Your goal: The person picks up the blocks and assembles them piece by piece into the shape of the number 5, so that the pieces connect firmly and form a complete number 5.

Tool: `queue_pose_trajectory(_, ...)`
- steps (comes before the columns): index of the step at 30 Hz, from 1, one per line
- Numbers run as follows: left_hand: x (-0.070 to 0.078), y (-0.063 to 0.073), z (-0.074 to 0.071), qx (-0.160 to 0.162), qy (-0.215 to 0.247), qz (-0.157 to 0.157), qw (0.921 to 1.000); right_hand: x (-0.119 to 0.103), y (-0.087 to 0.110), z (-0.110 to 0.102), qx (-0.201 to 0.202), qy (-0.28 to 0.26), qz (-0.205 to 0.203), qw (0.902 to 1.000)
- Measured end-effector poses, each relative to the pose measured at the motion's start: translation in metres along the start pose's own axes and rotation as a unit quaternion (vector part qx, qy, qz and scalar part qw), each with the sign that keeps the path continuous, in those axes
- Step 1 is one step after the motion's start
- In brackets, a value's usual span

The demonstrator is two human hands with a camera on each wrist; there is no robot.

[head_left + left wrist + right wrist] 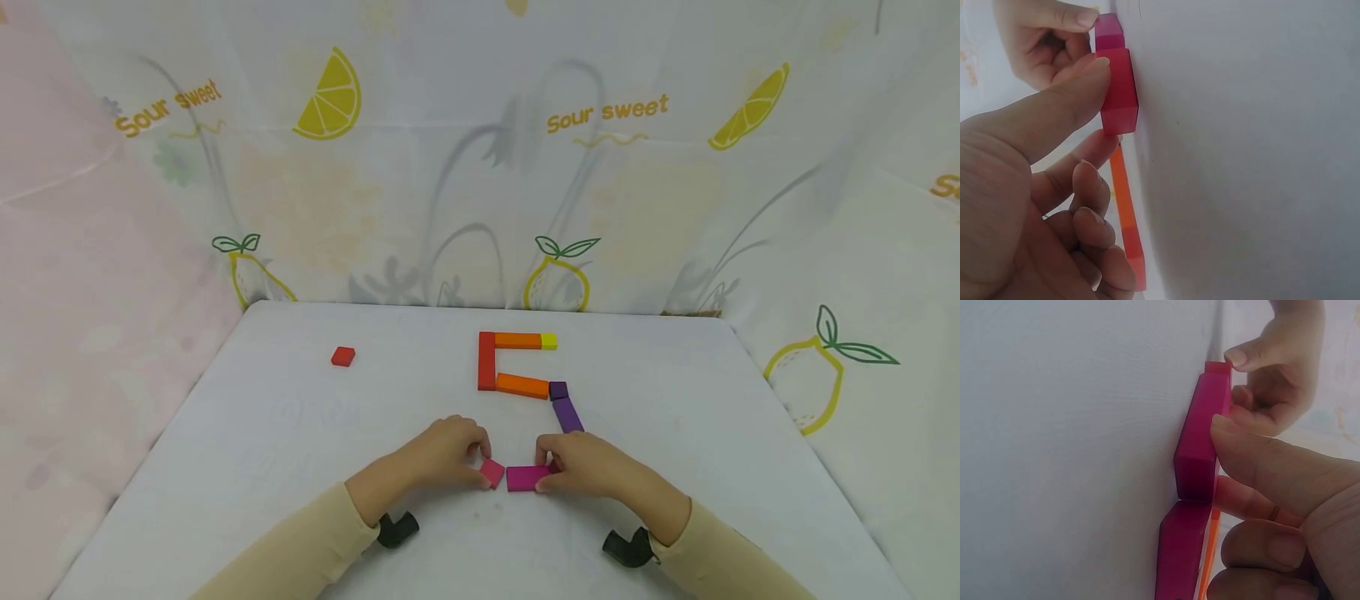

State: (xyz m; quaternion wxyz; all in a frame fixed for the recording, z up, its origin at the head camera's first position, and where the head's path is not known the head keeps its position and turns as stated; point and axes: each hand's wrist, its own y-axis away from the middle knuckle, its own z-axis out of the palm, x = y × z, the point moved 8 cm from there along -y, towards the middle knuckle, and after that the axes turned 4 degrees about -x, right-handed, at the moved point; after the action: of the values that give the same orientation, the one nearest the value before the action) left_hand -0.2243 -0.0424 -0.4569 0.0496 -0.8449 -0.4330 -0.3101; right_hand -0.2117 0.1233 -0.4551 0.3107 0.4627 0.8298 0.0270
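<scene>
My left hand [442, 454] pinches a small pinkish-red square block [492, 472] between thumb and index finger. Facing it from the right, my right hand [592, 467] grips a magenta rectangular block [522, 478] near its right end. The two blocks lie almost end to end on the white table. In the right wrist view, a second, darker magenta block [1180, 553] meets the near end of the gripped one at an angle; my right fingers hide most of it from the head camera. A purple block [567, 414] leads up from behind the right hand.
Beyond the hands, a dark purple cube [558, 390], two orange bars [522, 386], a red bar [487, 361] and a yellow cube [549, 341] continue the line of blocks. One loose red block [342, 357] lies at the far left. Printed cloth [465, 167] hangs behind the table [262, 467].
</scene>
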Motion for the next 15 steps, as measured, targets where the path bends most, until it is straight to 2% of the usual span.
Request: queue_pose_trajectory(15,0.0042,-0.0015,0.0018,-0.004,-0.015,-0.014,0.9998,-0.0004,-0.0006,-0.0008,0.0,0.005,0.001,1.0)
